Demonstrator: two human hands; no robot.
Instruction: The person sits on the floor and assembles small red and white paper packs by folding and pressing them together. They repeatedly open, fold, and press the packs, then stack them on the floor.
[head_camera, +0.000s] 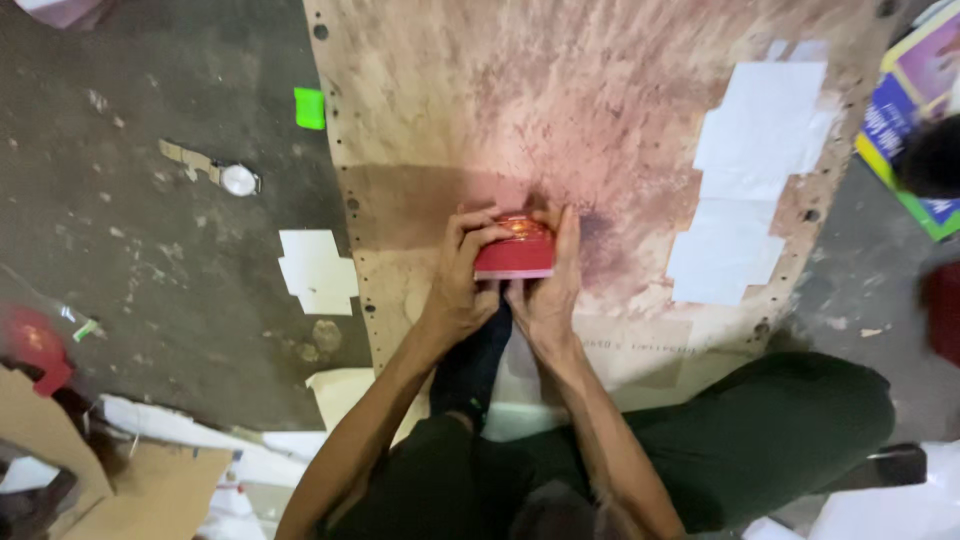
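A small red box (515, 250) with a glossy top sits against a stained wooden board (560, 110) lying on the floor. My left hand (462, 285) grips its left side, fingers curled over the top. My right hand (552, 280) clasps its right side, fingers stretched along the edge. Both forearms reach up from my lap; my dark green trousers (760, 430) and a black sock (472, 365) show below the hands.
White paper patches (760, 130) are stuck on the board's right part. On the dark floor at left lie a white paper piece (318, 270), a green scrap (309, 107), a small round white object (240, 180), cardboard (150, 490) and a red object (35, 345). Colourful printed boxes (915, 110) stand at right.
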